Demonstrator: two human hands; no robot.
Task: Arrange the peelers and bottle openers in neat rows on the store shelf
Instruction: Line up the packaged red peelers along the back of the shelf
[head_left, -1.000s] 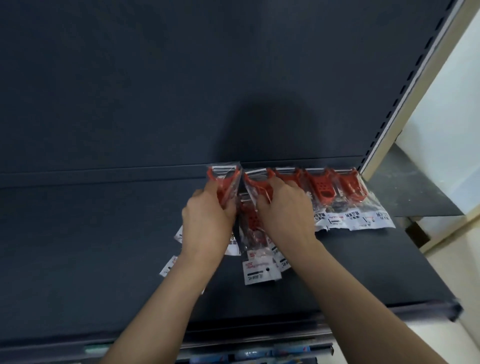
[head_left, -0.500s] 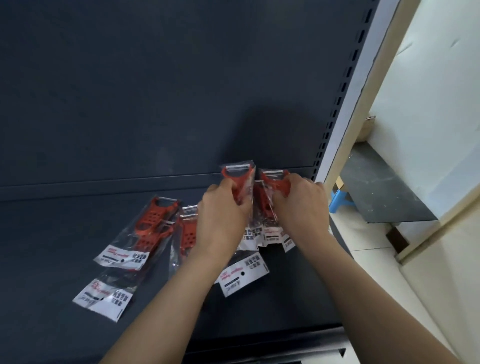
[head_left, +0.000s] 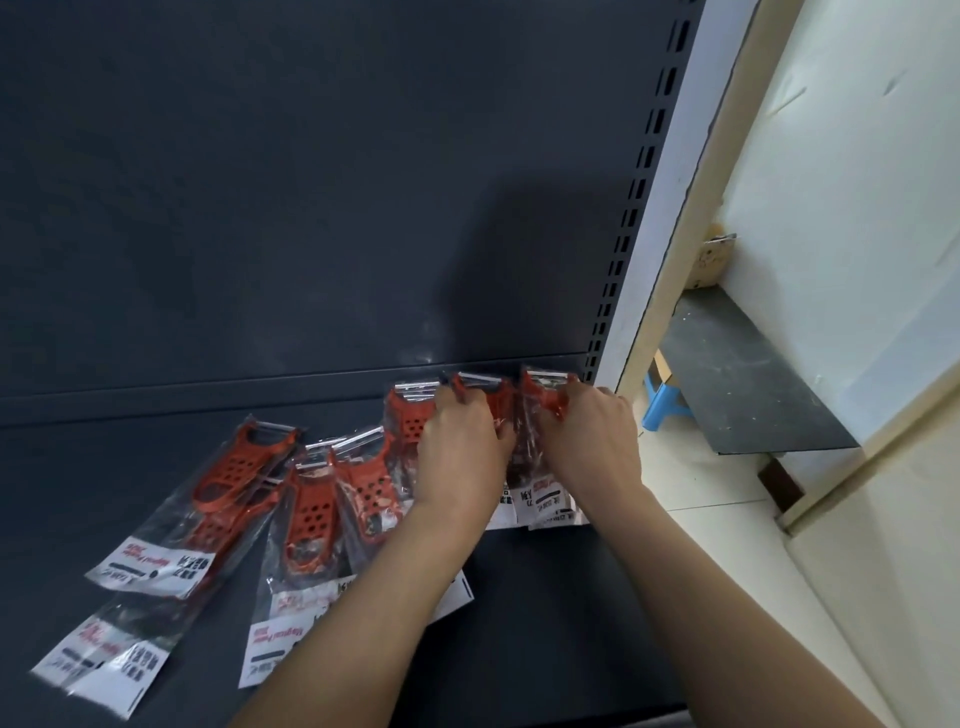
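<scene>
A: Count of peelers on the shelf (head_left: 519, 613), pls.

B: We count approx. seven red peelers, each in a clear bag w/ a white label. Overlaps make the exact no. uncertain. Three sit at the back right by the slotted upright (head_left: 623, 249); four lie loose to the left.

A: Back right group?

B: Peeler at far right (head_left: 543, 397), middle peeler (head_left: 480, 389), third peeler (head_left: 410, 418). Blades point to the back panel (head_left: 311, 182), labels toward us. Bags overlap at the edges.

A: Grip status?

B: Left hand (head_left: 462, 457) has fingers curled closed on the middle peeler, at its top. Right hand (head_left: 592, 441) is closed on the far right one, fingers pinching its bag near the blade. Both forearms reach in from the front edge.

A: Loose group?

B: Leftmost peeler (head_left: 236, 470) lies tilted, on top of a lower bag (head_left: 104, 660) whose contents we cannot make out beyond dark shapes. Two more peelers (head_left: 311, 514) (head_left: 371, 483) lie side by side, overlapping, partly under the left forearm. No neat row there.

A: Bottle openers?

B: We cannot tell any apart from the peelers.

A: Off-shelf items?

B: One blue stool (head_left: 662, 402) on the floor, right of the upright.
</scene>
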